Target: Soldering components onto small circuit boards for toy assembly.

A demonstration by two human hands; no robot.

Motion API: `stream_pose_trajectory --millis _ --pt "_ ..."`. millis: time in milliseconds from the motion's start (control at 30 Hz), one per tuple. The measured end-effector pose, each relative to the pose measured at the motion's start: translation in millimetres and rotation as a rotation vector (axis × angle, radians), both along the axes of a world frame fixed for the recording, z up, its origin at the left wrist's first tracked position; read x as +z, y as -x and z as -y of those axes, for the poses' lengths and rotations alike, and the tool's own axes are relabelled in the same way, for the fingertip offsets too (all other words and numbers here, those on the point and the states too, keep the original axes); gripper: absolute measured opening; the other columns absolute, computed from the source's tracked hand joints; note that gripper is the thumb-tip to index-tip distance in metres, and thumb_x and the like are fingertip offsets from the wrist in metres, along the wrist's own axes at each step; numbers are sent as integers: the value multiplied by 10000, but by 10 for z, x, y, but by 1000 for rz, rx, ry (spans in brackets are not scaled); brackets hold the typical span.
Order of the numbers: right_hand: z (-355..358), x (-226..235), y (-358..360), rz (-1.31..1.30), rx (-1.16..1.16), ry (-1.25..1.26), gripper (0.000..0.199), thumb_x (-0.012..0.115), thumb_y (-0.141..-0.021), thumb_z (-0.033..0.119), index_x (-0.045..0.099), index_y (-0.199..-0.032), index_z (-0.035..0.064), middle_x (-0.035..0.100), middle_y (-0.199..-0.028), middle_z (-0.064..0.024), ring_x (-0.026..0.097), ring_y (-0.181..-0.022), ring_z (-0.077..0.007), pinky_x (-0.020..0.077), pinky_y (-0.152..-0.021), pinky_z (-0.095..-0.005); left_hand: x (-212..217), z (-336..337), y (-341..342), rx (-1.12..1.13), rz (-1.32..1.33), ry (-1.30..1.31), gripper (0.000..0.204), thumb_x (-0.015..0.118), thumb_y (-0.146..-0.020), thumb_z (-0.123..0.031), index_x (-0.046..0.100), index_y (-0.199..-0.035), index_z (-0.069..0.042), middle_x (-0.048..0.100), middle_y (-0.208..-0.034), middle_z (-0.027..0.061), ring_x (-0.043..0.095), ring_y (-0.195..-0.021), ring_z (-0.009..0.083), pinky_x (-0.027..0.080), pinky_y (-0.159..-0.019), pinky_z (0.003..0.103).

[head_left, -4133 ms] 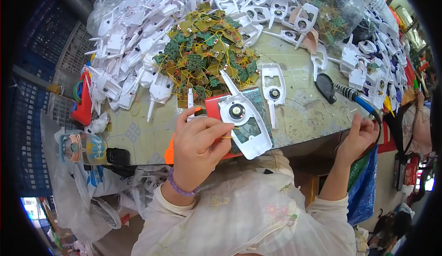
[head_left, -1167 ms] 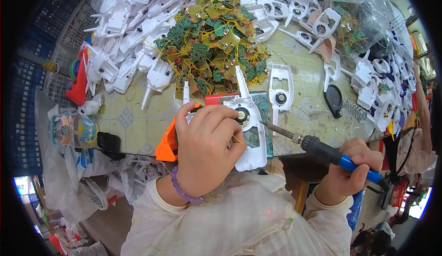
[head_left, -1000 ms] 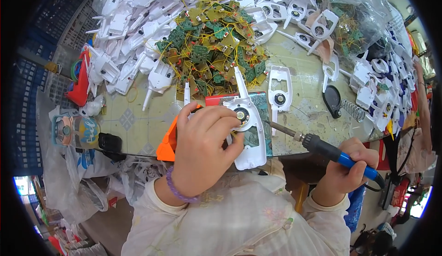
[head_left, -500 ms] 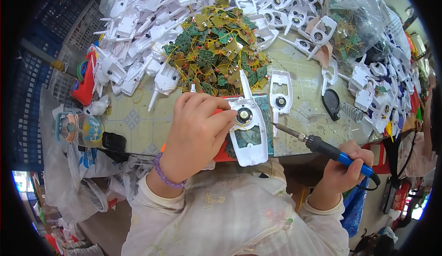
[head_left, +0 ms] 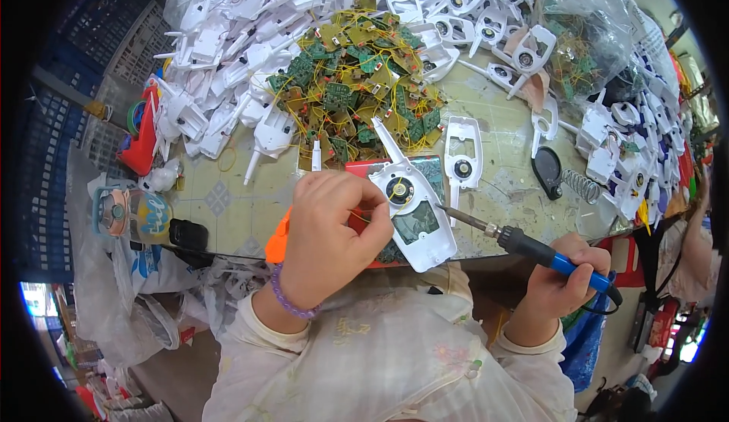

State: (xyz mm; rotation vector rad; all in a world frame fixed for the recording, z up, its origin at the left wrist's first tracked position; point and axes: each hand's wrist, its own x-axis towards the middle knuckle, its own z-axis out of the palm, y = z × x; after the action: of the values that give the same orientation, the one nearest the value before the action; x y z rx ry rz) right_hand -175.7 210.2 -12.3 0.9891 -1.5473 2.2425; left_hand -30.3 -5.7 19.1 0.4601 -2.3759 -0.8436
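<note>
Just white housing [head_left: 414, 217] under curled left fingers [head_left: 357, 217]; right fingers [head_left: 566, 274] gripping soldering iron [head_left: 524, 243].

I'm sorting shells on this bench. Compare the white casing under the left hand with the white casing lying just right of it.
The held casing is touched by the left hand; the loose casing lies untouched on the table. The held casing lies slanted, with a long pointed tip up and to the left; the loose casing lies nearly straight. The soldering iron in the right hand points toward the held casing, not the loose casing. Both are white plastic with a round dark part.
</note>
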Motion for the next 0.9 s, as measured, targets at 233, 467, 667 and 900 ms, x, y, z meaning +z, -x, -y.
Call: stream_pose_trajectory --millis 233,467,667,900 --pt "63 26 18 -29 69 -16 271 547 -911 274 440 -847 34 447 -600 -44 413 -504 -126 313 -464 -258 -72 -106 66 88 -26 198 78 714 -694 -111 642 -722 -102 560 -667 3 548 -693 197 351 -829 384" --pt "137 51 39 -80 61 -39 279 560 -912 281 452 -869 27 473 -631 -50 439 -503 -139 337 -459 -271 -57 -150 112 126 -3 312 95 724 -657 -88 640 -701 -99 541 -720 -1 537 -737 193 352 -860 415" --pt "215 120 28 -122 81 -118 255 553 -899 266 452 -824 44 444 -598 -47 394 -525 -126 282 -472 -257 -40 -165 118 108 31 326 108 718 -648 -78 620 -692 -92 549 -743 4 541 -767 203 349 -857 418" --pt "228 96 49 -162 106 -145 239 543 -904 256 459 -841 42 459 -599 -56 406 -523 -132 309 -467 -256 -48 -163 125 128 3 334 119 719 -635 -69 615 -689 -91 552 -755 6 539 -769 207 349 -846 416"
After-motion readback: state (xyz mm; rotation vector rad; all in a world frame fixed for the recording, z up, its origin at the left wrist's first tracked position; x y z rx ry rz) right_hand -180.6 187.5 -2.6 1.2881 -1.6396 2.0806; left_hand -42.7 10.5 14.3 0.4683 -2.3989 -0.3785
